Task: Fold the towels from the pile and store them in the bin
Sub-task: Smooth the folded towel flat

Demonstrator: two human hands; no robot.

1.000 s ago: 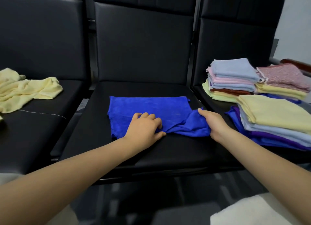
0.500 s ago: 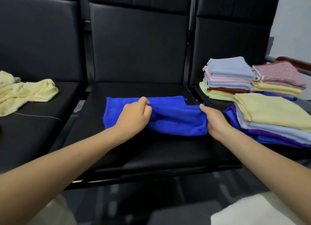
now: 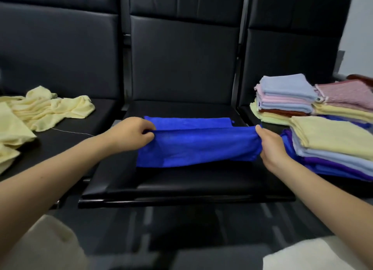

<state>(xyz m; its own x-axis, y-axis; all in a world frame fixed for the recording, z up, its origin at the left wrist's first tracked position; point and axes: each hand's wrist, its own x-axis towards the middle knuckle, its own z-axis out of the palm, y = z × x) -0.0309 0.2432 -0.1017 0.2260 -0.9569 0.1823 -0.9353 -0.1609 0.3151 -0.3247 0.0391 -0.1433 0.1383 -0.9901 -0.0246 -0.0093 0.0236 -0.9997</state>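
Folding step in hand, mid-fold. Bright blue microfibre towel (image 3: 193,146) lies across the middle black padded seat (image 3: 181,180), at centre of view. Left hand (image 3: 129,133) pinches the towel's left end, fingers curled round the cloth with thumb closing on top; right hand (image 3: 270,146) grips the right end the same way, fingers wrapped round the bunched edge. Between them the held edge is lifted off the seat and stretched fairly taut, while a far strip of the towel lies flat on the seat toward 12 o'clock. The near part hangs down in a slack fold toward 6 o'clock. At 9 o'clock, on the left seat, a crumpled pale yellow towel pile (image 3: 46,110), unfolded. At 3 o'clock, on the right seat, stacks of folded towels (image 3: 314,126) in light blue, pink, yellow, purple and a pink check. No bin in view. Judgement: the pile is nearly worked through, and storing is not yet begun. Next move likely calls for carrying the held edge over to 12 o'clock to meet the far edge, keeping both hands level so corners match, then laying it flat and smoothing out the slack before a second fold.
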